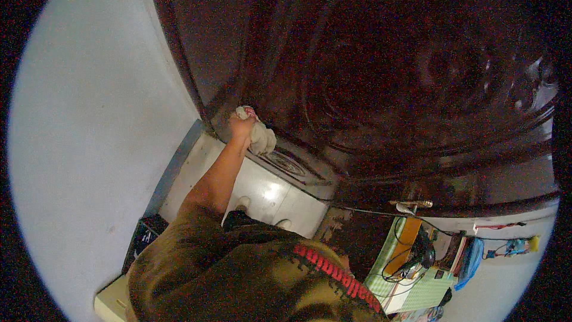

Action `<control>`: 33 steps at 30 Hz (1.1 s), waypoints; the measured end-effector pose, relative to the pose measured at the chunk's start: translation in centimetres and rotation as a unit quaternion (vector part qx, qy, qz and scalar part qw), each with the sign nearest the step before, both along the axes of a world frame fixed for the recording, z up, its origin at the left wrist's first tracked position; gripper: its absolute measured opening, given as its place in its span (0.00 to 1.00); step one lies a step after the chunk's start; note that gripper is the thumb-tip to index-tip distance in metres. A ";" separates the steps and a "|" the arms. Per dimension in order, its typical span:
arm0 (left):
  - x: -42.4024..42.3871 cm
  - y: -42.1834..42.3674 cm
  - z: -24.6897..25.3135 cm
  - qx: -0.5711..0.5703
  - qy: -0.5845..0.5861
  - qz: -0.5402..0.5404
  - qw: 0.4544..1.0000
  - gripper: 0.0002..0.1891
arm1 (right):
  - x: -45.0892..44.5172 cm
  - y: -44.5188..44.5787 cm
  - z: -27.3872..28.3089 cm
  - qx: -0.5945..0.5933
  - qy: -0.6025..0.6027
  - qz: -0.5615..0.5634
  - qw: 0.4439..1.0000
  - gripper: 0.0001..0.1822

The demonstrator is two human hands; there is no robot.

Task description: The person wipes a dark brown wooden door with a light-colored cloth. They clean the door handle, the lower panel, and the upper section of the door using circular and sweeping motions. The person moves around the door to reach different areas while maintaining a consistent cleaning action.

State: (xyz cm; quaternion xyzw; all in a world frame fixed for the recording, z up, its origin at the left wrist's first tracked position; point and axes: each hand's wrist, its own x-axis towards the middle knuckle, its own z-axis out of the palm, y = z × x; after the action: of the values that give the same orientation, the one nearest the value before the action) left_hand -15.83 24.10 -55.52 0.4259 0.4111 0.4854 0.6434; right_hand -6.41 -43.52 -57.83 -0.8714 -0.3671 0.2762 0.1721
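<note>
My left hand (241,126) grips a bunched pale cloth (261,137) with a reddish patch at its top end. The cloth lies against the lower left part of a dark brown, glossy door (384,98) with carved or moulded panels. A round raised pattern (286,163) shows on the door just below the cloth. My left arm is stretched out from an olive shirt sleeve. My right hand is out of view. A metal door handle (413,206) sits on the door's edge at the lower right.
A pale wall (89,98) with a grey skirting band (174,170) runs along the left. Shiny floor tiles (268,192) lie beneath my feet. A black box (145,237) stands by the wall. Cables (402,273) and several items crowd a table with a green checked cover (433,284).
</note>
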 end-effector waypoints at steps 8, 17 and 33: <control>-3.1 -4.5 23.0 0.024 0.014 0.033 0.999 0.18 | 0.6 0.6 -1.2 -0.006 0.045 -0.023 0.999 0.17; -2.9 -3.5 30.9 0.267 0.156 0.049 0.950 0.25 | 2.1 1.6 -2.9 -0.034 0.068 0.006 0.997 0.16; -4.8 3.3 49.6 0.634 0.012 0.240 0.735 0.29 | 3.5 -0.1 -12.9 -0.141 -0.082 0.123 0.979 0.15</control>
State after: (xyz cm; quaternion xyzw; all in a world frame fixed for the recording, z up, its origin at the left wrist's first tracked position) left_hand -20.67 27.43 -5.97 0.6280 0.1043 0.7669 0.0814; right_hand -2.88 -43.66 -70.76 -0.8546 -0.4420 0.2719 -0.0185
